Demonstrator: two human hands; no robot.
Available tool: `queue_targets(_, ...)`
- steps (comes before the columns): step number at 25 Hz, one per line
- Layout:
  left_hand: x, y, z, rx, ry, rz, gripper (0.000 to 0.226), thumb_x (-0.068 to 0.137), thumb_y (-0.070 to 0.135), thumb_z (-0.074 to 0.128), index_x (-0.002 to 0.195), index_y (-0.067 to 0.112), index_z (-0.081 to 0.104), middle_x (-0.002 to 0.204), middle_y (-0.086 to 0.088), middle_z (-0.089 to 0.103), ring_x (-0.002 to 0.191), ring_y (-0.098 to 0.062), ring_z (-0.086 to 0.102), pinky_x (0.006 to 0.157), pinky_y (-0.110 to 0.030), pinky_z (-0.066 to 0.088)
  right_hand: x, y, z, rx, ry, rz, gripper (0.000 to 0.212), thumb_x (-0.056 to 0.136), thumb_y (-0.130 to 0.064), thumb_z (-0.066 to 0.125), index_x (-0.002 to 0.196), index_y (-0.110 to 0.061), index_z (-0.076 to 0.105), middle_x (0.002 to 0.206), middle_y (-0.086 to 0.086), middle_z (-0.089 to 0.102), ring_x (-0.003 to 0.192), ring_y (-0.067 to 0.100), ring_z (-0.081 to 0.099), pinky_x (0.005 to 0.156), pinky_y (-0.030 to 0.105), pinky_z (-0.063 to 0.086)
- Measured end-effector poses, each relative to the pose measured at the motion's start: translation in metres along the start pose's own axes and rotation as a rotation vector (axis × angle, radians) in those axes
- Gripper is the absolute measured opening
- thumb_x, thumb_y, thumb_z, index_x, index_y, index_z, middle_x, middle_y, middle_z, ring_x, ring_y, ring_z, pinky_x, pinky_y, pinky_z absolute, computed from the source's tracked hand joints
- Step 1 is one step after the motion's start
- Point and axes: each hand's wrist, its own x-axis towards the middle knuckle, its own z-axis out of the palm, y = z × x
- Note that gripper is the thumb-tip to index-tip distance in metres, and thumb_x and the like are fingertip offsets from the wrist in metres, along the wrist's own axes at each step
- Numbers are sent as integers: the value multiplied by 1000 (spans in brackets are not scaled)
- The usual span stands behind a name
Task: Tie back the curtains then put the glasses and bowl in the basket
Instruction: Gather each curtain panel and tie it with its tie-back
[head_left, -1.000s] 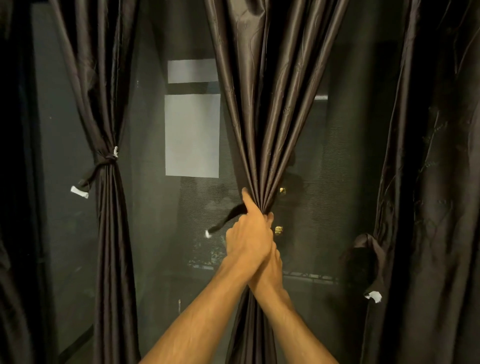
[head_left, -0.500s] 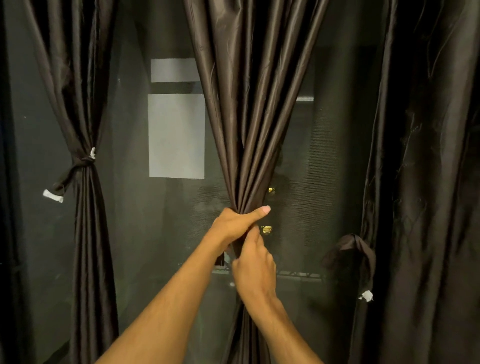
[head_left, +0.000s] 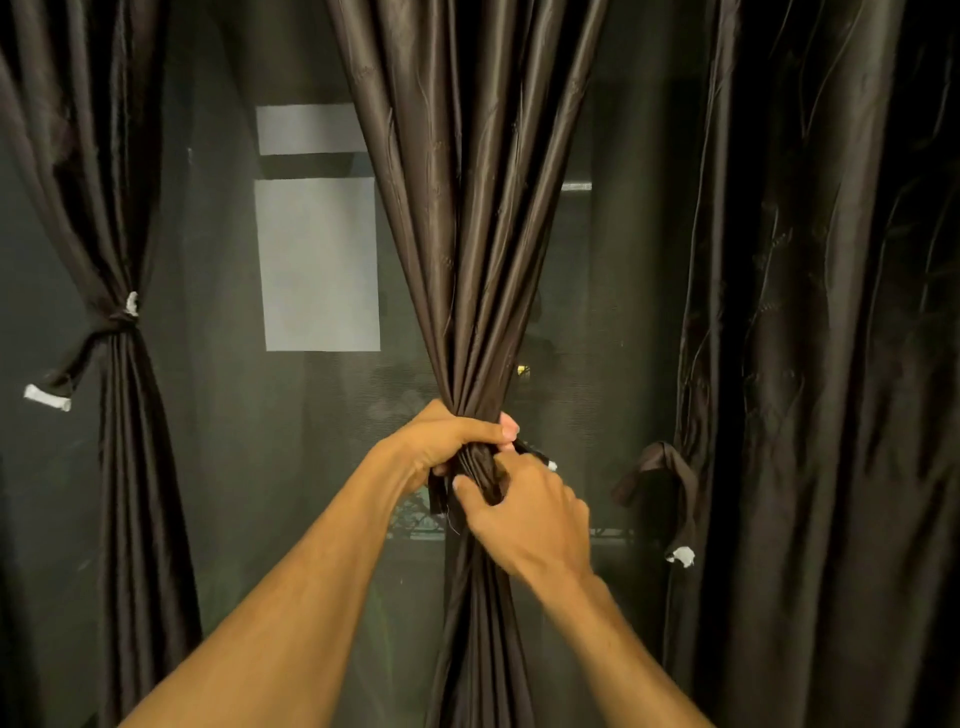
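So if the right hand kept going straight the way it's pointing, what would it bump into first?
The right hand points up and left, fingers already curled into the gathered middle curtain. It would press into that bunch first, then probably the left hand gripping just above. Depth is hard to judge.

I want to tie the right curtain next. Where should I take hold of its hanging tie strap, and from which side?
Grip the tie strap at its free lower end, just above the white tag, coming from the left. The strap droops off the right curtain on its left edge, so that end hangs clear in front of the window, probably easy to pinch.
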Motion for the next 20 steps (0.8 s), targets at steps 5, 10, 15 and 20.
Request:
queue_targets(5, -9, 3, 0, 75, -29, 43, 11, 77, 20, 76, 87, 17, 77, 71, 0, 65, 53, -9, 49, 39, -20, 18, 33, 24, -14, 570, -92, 88, 41, 87, -24, 66, 115, -38, 39, 115, -11, 57, 84, 24, 65, 74, 44, 54)
queue_targets(10, -16, 8, -5, 112, -100, 61, 13, 79, 16, 73, 91, 19, 75, 72, -1, 67, 65, -11, 56, 42, -22, 17, 65, 28, -27, 635, -365, 41, 26, 87, 2, 60, 112, -6, 62, 79, 9, 73, 67, 16, 64, 60, 28, 53)
queue_targets(15, -14, 3, -7, 145, -49, 24, 27, 71, 12, 77, 96, 5, 71, 73, -6, 63, 60, -12, 50, 36, -17, 18, 80, 35, -34, 144, -173, -125, 31, 93, -23, 57, 69, -5, 64, 68, 16, 67, 68, 26, 63, 69, 38, 52)
queue_targets(20, 2, -4, -2, 169, 131, 58, 11, 67, 6, 75, 72, -1, 68, 66, -8, 60, 48, -6, 51, 46, -16, 39, 69, 31, -33, 56, -150, -135, 36, 101, -26, 49, 69, -13, 58, 71, 8, 63, 72, 26, 62, 69, 43, 52)
